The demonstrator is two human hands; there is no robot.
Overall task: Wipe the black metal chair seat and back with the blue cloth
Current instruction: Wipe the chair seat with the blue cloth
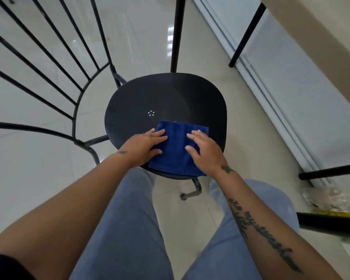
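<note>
The black metal chair seat [166, 98] lies below me, rounded, with a small ring of holes near its middle. Its back [55, 63], made of thin black bars, fans out to the left. The blue cloth [176, 150] lies folded flat on the near edge of the seat. My left hand [146, 146] rests on the cloth's left side with fingers spread. My right hand [204, 150] presses flat on its right side. Both palms lie on top of the cloth; neither hand closes around it.
Black table legs [178, 33] stand behind and to the right of the chair on the glossy tiled floor. A sliding door track [271, 102] runs along the right. A clear plastic bag [323, 197] lies on the floor at right. My jeans-clad legs are below.
</note>
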